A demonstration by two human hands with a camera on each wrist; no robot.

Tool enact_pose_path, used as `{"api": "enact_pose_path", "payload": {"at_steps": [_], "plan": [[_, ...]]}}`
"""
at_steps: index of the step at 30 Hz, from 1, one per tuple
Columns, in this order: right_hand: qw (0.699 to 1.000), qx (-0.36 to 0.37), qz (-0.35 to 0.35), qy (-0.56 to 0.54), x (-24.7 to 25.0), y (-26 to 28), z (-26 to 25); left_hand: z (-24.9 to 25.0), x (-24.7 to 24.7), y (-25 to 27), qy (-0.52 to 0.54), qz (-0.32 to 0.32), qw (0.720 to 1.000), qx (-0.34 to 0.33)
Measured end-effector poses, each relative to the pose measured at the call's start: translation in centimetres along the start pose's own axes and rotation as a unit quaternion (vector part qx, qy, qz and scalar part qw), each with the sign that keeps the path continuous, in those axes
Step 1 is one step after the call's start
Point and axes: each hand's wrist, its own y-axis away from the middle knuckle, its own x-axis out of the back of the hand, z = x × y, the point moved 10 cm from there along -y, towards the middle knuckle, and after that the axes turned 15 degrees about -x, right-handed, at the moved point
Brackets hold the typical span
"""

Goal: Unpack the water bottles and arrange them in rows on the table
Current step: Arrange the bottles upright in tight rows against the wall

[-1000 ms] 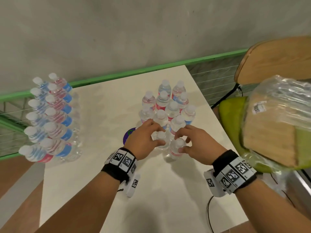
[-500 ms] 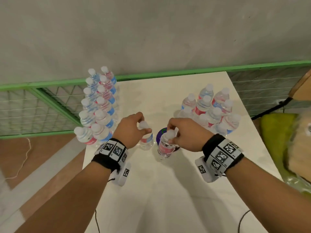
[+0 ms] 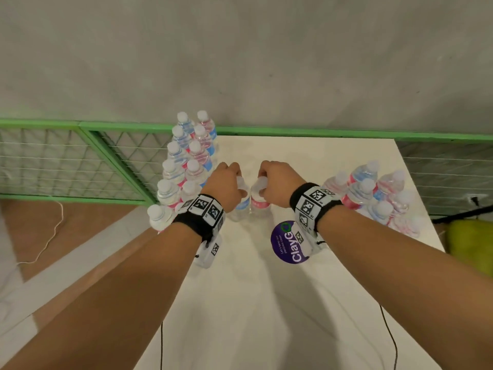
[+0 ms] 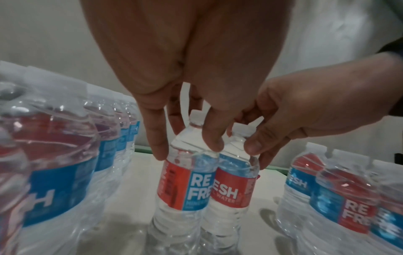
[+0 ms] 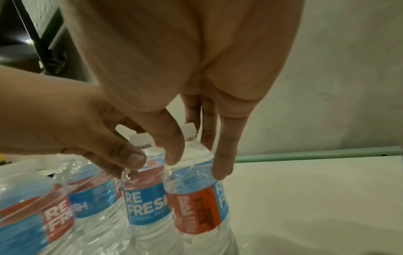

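Two small water bottles with red-and-blue labels stand side by side, touching, on the white table (image 3: 253, 303). My left hand (image 3: 232, 180) grips the left bottle (image 3: 241, 206) by its neck and shoulder, fingers curled round it (image 4: 187, 181). My right hand (image 3: 266, 182) grips the right bottle (image 3: 260, 205) the same way (image 5: 196, 203). Two rows of bottles (image 3: 186, 161) stand just left of my left hand. A loose cluster of bottles (image 3: 373, 193) in torn plastic wrap sits at the right.
A purple round sticker (image 3: 286, 241) lies on the table under my right wrist. A green railing with wire mesh (image 3: 80, 161) runs behind and left of the table. Something yellow-green (image 3: 472, 247) sits past the right edge. Thin cables (image 3: 161, 343) hang at the front.
Both hands took one bottle each from the right cluster and carried them left and farther back, beside the two rows. The view has turned left with them.
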Motion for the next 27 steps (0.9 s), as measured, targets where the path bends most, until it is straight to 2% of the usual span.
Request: {"api": "enact_pose_path", "payload": {"at_steps": [9,13,27], "plan": [[1.0,-0.009,0.025,0.008,1.8,-5.1,-0.9,-1.7,2.1,-5.2,-0.046,-0.025,0.999,0.015],[1.0,-0.008,0.028,0.003,2.6,-7.8,-1.8,-2.9,3.6,-7.6,-0.077,-0.008,0.997,0.006],[0.997,0.008,0.077,-0.025,4.4,-15.9,-4.4,-7.5,6.6,-14.1,-0.065,0.036,0.997,0.036]]}}
